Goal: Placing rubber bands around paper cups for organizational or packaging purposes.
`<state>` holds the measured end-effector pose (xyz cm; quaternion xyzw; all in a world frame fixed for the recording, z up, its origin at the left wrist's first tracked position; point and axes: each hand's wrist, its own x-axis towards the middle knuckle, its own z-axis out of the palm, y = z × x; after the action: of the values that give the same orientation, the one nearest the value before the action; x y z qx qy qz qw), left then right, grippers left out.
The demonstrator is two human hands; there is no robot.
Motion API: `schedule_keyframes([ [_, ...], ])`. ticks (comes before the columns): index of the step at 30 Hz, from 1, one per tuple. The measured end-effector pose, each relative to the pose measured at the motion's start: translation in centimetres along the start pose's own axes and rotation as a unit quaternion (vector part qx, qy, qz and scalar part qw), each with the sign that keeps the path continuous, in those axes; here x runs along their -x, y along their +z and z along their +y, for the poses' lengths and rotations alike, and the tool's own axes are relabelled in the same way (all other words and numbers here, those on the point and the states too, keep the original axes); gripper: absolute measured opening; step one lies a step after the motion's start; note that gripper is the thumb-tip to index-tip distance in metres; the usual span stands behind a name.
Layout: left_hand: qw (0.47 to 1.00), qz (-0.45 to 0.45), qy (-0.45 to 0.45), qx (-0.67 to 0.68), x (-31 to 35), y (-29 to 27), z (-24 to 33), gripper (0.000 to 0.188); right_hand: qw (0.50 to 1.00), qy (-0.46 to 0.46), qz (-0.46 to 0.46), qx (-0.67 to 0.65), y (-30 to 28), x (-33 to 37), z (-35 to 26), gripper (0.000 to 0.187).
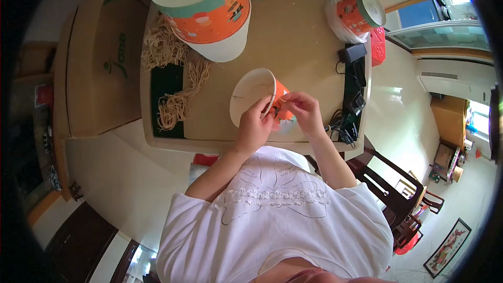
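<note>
A: Where is the paper bucket [246,106], and what does the left grip [255,128] do with it?

B: It tilts above the near part of the desk [173,144], white mouth turned up and toward the left, orange side showing on the right. The left grip is closed on the rim at its near right stretch, with part of the hand just inside the mouth and part against the outer wall. The left forearm [217,173] slants inward from the lower left

A: And the right grip [305,110]?

B: It comes in from the other side, thumb and forefinger pinched together beside the orange wall, the other fingers curled. Whether something thin sits between the fingertips, one cannot tell. The right forearm [335,165] rises steeply, leaning inward, so both hands meet near the body's midline, in front of the white shirt [283,215]

A: What lies around them?

B: Bundles of tan cord [175,110] lie to the left, a large upturned bucket stack [209,18] stands beyond them, a smaller stack [356,15] rests at the far right, and black cables [343,128] lie right of the right grip
</note>
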<state>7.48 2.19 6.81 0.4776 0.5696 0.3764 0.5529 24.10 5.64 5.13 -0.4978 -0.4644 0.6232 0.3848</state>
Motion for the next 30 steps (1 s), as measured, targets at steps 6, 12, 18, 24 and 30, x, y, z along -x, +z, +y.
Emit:
schedule_keyframes([
  [6,0.988,0.076,0.116,-0.069,0.3,0.6,1.0,0.038,0.980,0.090,0.018,-0.177,-0.1,0.0,-0.3,0.007],
  [12,0.987,0.061,0.111,-0.102,0.6,0.5,0.6,0.035,0.976,0.080,0.001,-0.201,0.1,0.1,0.7,0.007],
  [18,0.996,0.056,0.067,-0.027,0.4,0.6,-0.7,0.032,0.978,0.068,0.043,-0.192,0.7,0.2,1.5,0.006],
  [24,0.997,0.033,0.002,0.076,0.2,0.6,-0.2,0.031,0.985,0.011,0.099,-0.141,2.1,0.6,1.3,0.007],
  [30,0.996,0.022,-0.007,0.081,0.0,0.3,0.0,0.029,0.983,-0.005,0.108,-0.146,2.6,0.7,1.3,0.007],
])
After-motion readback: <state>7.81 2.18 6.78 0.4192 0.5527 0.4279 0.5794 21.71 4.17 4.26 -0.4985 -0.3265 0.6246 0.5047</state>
